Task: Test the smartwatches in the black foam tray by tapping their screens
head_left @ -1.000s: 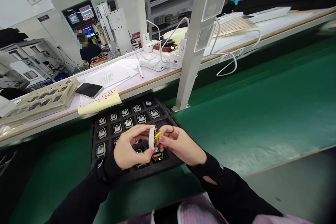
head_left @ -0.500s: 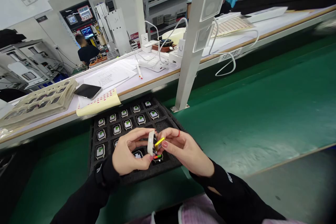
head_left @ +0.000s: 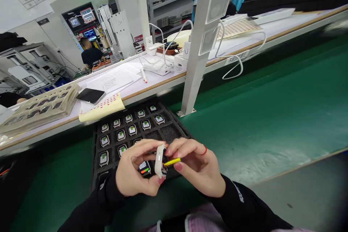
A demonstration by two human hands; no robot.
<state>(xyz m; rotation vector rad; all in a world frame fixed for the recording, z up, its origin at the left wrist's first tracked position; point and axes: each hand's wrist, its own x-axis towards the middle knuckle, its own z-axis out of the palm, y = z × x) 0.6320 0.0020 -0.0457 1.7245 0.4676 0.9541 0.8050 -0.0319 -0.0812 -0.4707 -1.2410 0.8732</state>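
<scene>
Hands meet low in the head view; the left hand (head_left: 136,174) pinches a small white watch body (head_left: 159,160) by its rim, lit screen turned toward that hand; the right hand (head_left: 197,170) is clamped on a thin yellow tool (head_left: 172,162), its tip at the casing's edge. The casing looks light, stiff and smooth, likely slippery and easily scratched, so the rim is probably the safest hold. Just beyond the fingers lies a black foam tray (head_left: 174,132) of more watches (head_left: 132,129); farther off, the desk (head_left: 152,79) with a phone (head_left: 90,95).
</scene>
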